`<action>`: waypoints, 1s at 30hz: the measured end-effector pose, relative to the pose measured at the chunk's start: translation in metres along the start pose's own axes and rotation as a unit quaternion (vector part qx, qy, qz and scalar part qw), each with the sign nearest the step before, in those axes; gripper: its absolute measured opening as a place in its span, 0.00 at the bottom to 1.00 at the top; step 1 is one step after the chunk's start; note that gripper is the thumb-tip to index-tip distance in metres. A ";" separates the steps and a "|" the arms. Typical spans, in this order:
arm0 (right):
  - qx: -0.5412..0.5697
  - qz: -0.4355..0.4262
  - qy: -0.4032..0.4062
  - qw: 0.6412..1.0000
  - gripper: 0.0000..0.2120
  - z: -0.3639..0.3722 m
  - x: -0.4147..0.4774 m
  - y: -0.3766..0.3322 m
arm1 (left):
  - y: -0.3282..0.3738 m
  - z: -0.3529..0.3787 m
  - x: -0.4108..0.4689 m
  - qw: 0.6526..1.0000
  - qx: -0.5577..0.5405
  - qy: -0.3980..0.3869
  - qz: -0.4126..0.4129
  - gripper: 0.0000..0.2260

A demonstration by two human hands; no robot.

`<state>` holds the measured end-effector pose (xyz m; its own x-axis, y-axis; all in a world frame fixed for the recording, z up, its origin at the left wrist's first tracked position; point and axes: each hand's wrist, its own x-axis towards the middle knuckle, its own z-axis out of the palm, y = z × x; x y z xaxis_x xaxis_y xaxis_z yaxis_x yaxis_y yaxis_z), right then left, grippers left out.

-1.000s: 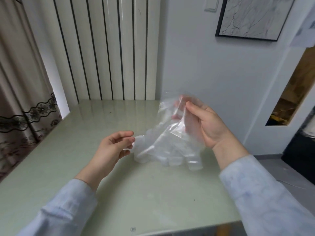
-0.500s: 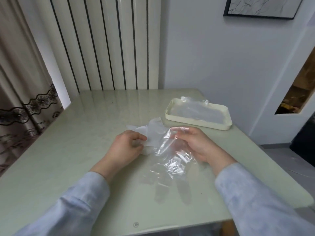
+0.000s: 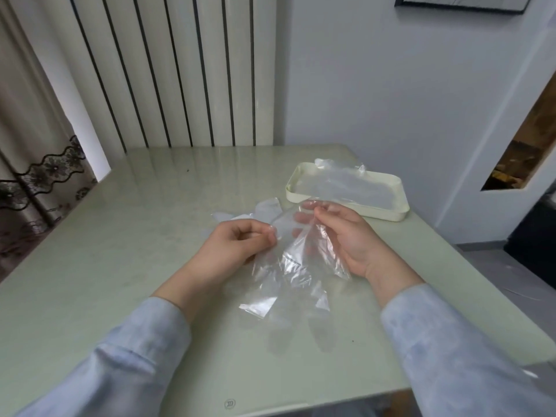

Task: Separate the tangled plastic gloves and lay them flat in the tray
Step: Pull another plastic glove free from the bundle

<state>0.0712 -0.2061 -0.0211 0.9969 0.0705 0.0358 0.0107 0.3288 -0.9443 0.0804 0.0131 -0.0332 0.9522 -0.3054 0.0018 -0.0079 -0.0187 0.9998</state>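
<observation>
View from a person's own head, looking down at a glossy, pale green worktop [image 3: 120, 251]. Both hands meet over its middle and hold a bunch of clear plastic gloves [image 3: 288, 266] between them.

The left hand [image 3: 240, 245] is curled into a loose fist, with its fingertips pinching one edge of the thin plastic. The right hand [image 3: 346, 242] is turned palm inward, thumb and fingers pinching the upper edge of the bunch. Some of its fingers show through the film. The plastic hangs crumpled from both grips, and its lower finger parts trail onto the worktop toward the person. How many gloves are in the bunch cannot be told.

Just behind the left hand, a loose glove [image 3: 261, 209] lies on the worktop. Whether it is joined to the held bunch cannot be told.

Beyond the right hand, near the worktop's far right edge, stands a shallow cream tray [image 3: 346, 207] with rounded corners. A flat glove [image 3: 340, 185] lies inside it, with a bit of plastic sticking up over the far rim.

Pale blue sleeves [image 3: 129, 356] cover both forearms to the wrists. Behind the worktop is a white ribbed radiator [image 3: 180, 70] with dark gaps between its ribs. A beige curtain [image 3: 36, 164] with dark lace trim hangs at the left. To the right is a plain white wall [image 3: 361, 85], with the lower edge of a framed picture [image 3: 460, 0] at the top.
</observation>
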 end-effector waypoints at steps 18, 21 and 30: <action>-0.085 -0.029 0.024 0.996 0.08 0.004 0.014 0.006 | -0.008 -0.007 0.020 0.996 0.047 0.056 0.057 0.18; -0.184 -0.057 0.077 0.978 0.08 -0.003 0.019 0.009 | -0.012 -0.016 0.021 0.908 0.360 0.047 0.209 0.21; -0.255 -0.035 0.089 0.962 0.05 -0.009 0.022 0.012 | -0.025 -0.014 0.033 0.767 0.595 -0.027 0.241 0.09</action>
<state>0.0936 -0.2095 -0.0345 0.9894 -0.1130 0.0907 0.0692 -0.1816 -0.9809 0.1164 0.0166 -0.0580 0.7375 -0.5879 0.3324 -0.6580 -0.7363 0.1577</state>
